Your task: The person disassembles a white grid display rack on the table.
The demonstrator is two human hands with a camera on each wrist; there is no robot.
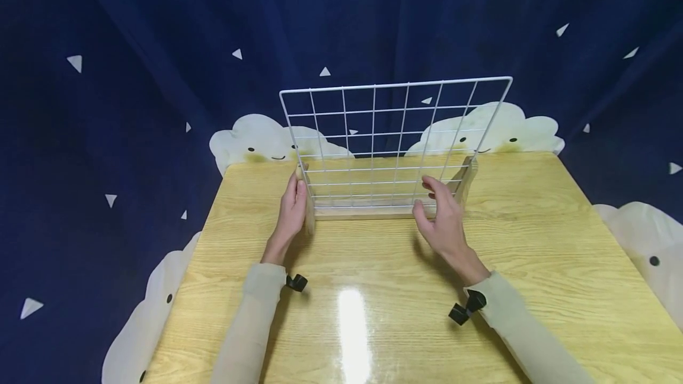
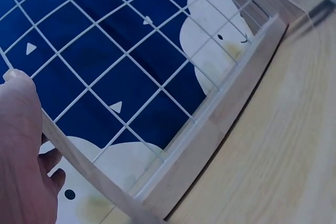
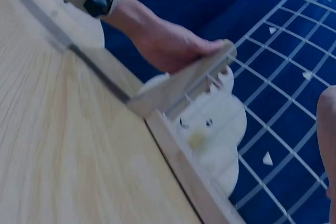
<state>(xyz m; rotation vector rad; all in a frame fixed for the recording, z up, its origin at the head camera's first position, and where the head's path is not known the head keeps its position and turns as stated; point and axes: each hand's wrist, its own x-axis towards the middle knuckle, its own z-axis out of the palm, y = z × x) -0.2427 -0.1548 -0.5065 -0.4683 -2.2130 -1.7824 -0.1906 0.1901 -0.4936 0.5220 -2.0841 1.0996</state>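
Note:
A white wire grid [image 1: 373,110] leans up and back in a wooden frame, its lower edge along the wooden crossbar [image 1: 363,214]. My left hand [image 1: 290,209] grips the frame's left side board [image 1: 310,218], with the thumb on the near face. In the left wrist view, that thumb lies by the grid's edge wire. My right hand [image 1: 444,223] hovers before the grid's lower right part, near the right side board [image 1: 466,185], fingers bent loosely and thumb apart. Only a part of the right hand [image 3: 328,135] shows in the right wrist view.
The frame stands toward the back of a light wood-grain table [image 1: 395,307]. Behind it hangs a dark blue curtain [image 1: 352,22] with white triangles and clouds. Black wrist straps with small mounts [image 1: 466,307] sit on both sleeves.

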